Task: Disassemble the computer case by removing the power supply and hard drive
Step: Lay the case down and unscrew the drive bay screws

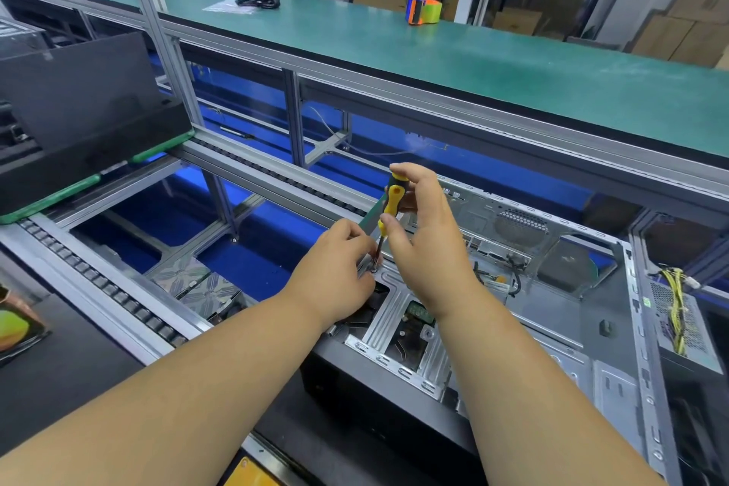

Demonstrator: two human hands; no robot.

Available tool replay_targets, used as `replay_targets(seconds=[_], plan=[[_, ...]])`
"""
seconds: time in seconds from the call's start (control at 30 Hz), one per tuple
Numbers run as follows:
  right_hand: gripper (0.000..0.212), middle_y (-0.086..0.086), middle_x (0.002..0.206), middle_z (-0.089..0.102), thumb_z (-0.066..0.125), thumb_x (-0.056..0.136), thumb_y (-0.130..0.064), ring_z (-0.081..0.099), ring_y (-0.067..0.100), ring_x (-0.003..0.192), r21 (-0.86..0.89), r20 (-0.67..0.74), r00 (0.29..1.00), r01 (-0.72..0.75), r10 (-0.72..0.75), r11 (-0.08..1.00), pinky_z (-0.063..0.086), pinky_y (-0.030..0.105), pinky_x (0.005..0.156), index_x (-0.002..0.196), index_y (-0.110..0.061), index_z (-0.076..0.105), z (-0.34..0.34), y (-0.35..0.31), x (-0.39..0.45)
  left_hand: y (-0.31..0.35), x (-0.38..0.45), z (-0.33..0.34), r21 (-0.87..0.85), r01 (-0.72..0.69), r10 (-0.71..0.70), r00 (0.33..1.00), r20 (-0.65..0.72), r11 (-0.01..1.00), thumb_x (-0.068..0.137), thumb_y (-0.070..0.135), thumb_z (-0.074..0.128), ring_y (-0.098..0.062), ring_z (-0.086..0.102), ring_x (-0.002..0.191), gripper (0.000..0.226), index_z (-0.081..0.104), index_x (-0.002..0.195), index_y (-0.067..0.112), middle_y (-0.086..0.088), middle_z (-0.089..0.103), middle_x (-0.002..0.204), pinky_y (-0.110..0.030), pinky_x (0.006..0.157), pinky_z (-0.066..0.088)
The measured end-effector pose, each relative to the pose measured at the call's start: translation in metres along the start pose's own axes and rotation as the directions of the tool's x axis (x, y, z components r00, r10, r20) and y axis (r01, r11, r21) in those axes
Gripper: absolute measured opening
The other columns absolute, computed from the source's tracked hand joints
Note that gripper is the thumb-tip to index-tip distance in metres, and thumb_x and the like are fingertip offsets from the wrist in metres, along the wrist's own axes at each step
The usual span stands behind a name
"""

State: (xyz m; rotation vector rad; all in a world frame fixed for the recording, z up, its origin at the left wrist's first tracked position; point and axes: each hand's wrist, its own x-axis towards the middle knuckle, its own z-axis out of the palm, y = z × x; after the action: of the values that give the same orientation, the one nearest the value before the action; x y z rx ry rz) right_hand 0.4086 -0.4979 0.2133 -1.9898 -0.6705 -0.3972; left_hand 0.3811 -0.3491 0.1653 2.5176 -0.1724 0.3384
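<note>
An open computer case [552, 312] lies on its side on the conveyor, its metal interior facing up. My right hand [426, 237] grips a yellow and black screwdriver [392, 197], held nearly upright with its tip at the top of the silver drive cage [398, 324]. My left hand [339, 268] pinches the shaft near the tip, right at the screw. The hard drive [410, 331] shows through the cage's openings, with a green circuit board visible. The power supply [686, 331], with yellow and black cables, sits at the case's right end.
Another black case [79, 118] rests on a green-edged pallet at the left. A raised green shelf [394, 35] runs across the back, carrying a bagged black cable [256, 1] and an orange and green tape dispenser [424, 10]. Open conveyor frame gaps lie left of the case.
</note>
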Motion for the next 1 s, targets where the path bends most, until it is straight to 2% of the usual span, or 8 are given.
replay_targets(seconds=[0.13,0.3,0.4,0.5,0.63,0.73,0.8,1.0], plan=[[0.064,-0.014,0.115,0.042,0.076,0.082,-0.012,0.049,-0.002,0.102,-0.01,-0.026,0.999,0.047,-0.048,0.999,0.038,0.007,0.089,0.132,-0.035,0.043,0.0025,0.0008,-0.0005,-0.0007,0.0002,0.0006,0.004,0.005,-0.005,1.0,0.005,1.0,0.079,0.018,0.062,-0.012,0.045,0.096,0.021,0.058,0.096,0.029,0.014,0.038,0.104,-0.026,0.069,0.043],[0.066,-0.015,0.115,0.048,0.069,0.085,-0.002,0.051,0.0,0.1,0.001,-0.01,1.0,0.001,-0.001,1.0,0.039,0.008,0.087,0.134,-0.038,0.043,0.0008,0.0003,-0.0002,-0.0002,0.0003,0.0004,0.009,-0.004,0.004,1.0,0.002,1.0,0.079,0.018,0.063,-0.012,0.046,0.097,0.02,0.056,0.094,0.03,0.014,0.039,0.104,-0.031,0.074,0.049],[0.071,-0.014,0.119,0.052,0.06,0.089,0.002,0.053,0.003,0.108,0.035,0.085,0.996,-0.04,0.037,0.999,0.046,0.025,0.094,0.134,-0.047,0.037,0.0013,-0.0044,0.0006,0.0002,0.0005,-0.0002,-0.006,-0.015,0.015,1.0,0.004,1.0,0.079,0.016,0.062,-0.014,0.047,0.097,0.024,0.047,0.087,0.033,0.012,0.04,0.104,-0.036,0.077,0.051],[0.069,-0.011,0.119,0.056,0.057,0.089,0.001,0.057,0.013,0.111,0.061,0.125,0.992,-0.024,0.016,0.998,0.049,0.04,0.096,0.133,-0.048,0.035,0.0005,-0.0065,0.0001,-0.0009,0.0003,0.0003,-0.007,-0.012,0.012,1.0,0.003,1.0,0.08,0.018,0.062,-0.015,0.047,0.097,0.017,0.057,0.094,0.026,0.013,0.04,0.104,-0.032,0.074,0.047],[0.066,-0.015,0.116,0.049,0.074,0.083,-0.01,0.052,0.004,0.102,0.042,0.044,0.998,0.049,-0.05,0.998,0.045,0.02,0.092,0.131,-0.041,0.042,0.0006,-0.0039,-0.001,-0.0031,0.0004,0.0009,-0.003,0.005,-0.005,1.0,0.018,1.0,0.08,0.019,0.062,-0.013,0.046,0.1,0.03,0.062,0.109,0.024,0.013,0.039,0.109,-0.03,0.073,0.047],[0.063,-0.012,0.11,0.046,0.074,0.081,-0.006,0.05,0.005,0.095,0.032,-0.027,0.998,0.055,-0.054,0.998,0.041,0.013,0.087,0.129,-0.036,0.046,0.0007,-0.0007,-0.0003,-0.0017,0.0002,0.0005,0.01,0.006,-0.006,1.0,0.009,1.0,0.08,0.018,0.062,-0.012,0.046,0.099,0.026,0.061,0.104,0.025,0.014,0.039,0.106,-0.027,0.072,0.044],[0.062,-0.01,0.109,0.048,0.07,0.083,-0.003,0.051,0.007,0.095,0.028,-0.028,0.999,0.023,-0.023,0.999,0.042,0.015,0.086,0.129,-0.036,0.045,-0.0004,-0.0009,0.0003,-0.001,-0.0001,0.0009,0.012,0.003,-0.003,1.0,0.001,1.0,0.08,0.018,0.063,-0.012,0.045,0.099,0.023,0.061,0.101,0.025,0.014,0.039,0.105,-0.028,0.073,0.045],[0.065,-0.01,0.115,0.057,0.058,0.091,0.0,0.057,0.008,0.106,0.065,0.081,0.996,-0.035,0.03,0.997,0.05,0.032,0.093,0.131,-0.046,0.037,-0.0024,-0.0034,0.0005,0.0008,0.0,0.0002,0.017,-0.002,0.002,1.0,0.003,1.0,0.081,0.018,0.063,-0.012,0.045,0.098,0.017,0.057,0.094,0.028,0.013,0.04,0.105,-0.024,0.071,0.04]])
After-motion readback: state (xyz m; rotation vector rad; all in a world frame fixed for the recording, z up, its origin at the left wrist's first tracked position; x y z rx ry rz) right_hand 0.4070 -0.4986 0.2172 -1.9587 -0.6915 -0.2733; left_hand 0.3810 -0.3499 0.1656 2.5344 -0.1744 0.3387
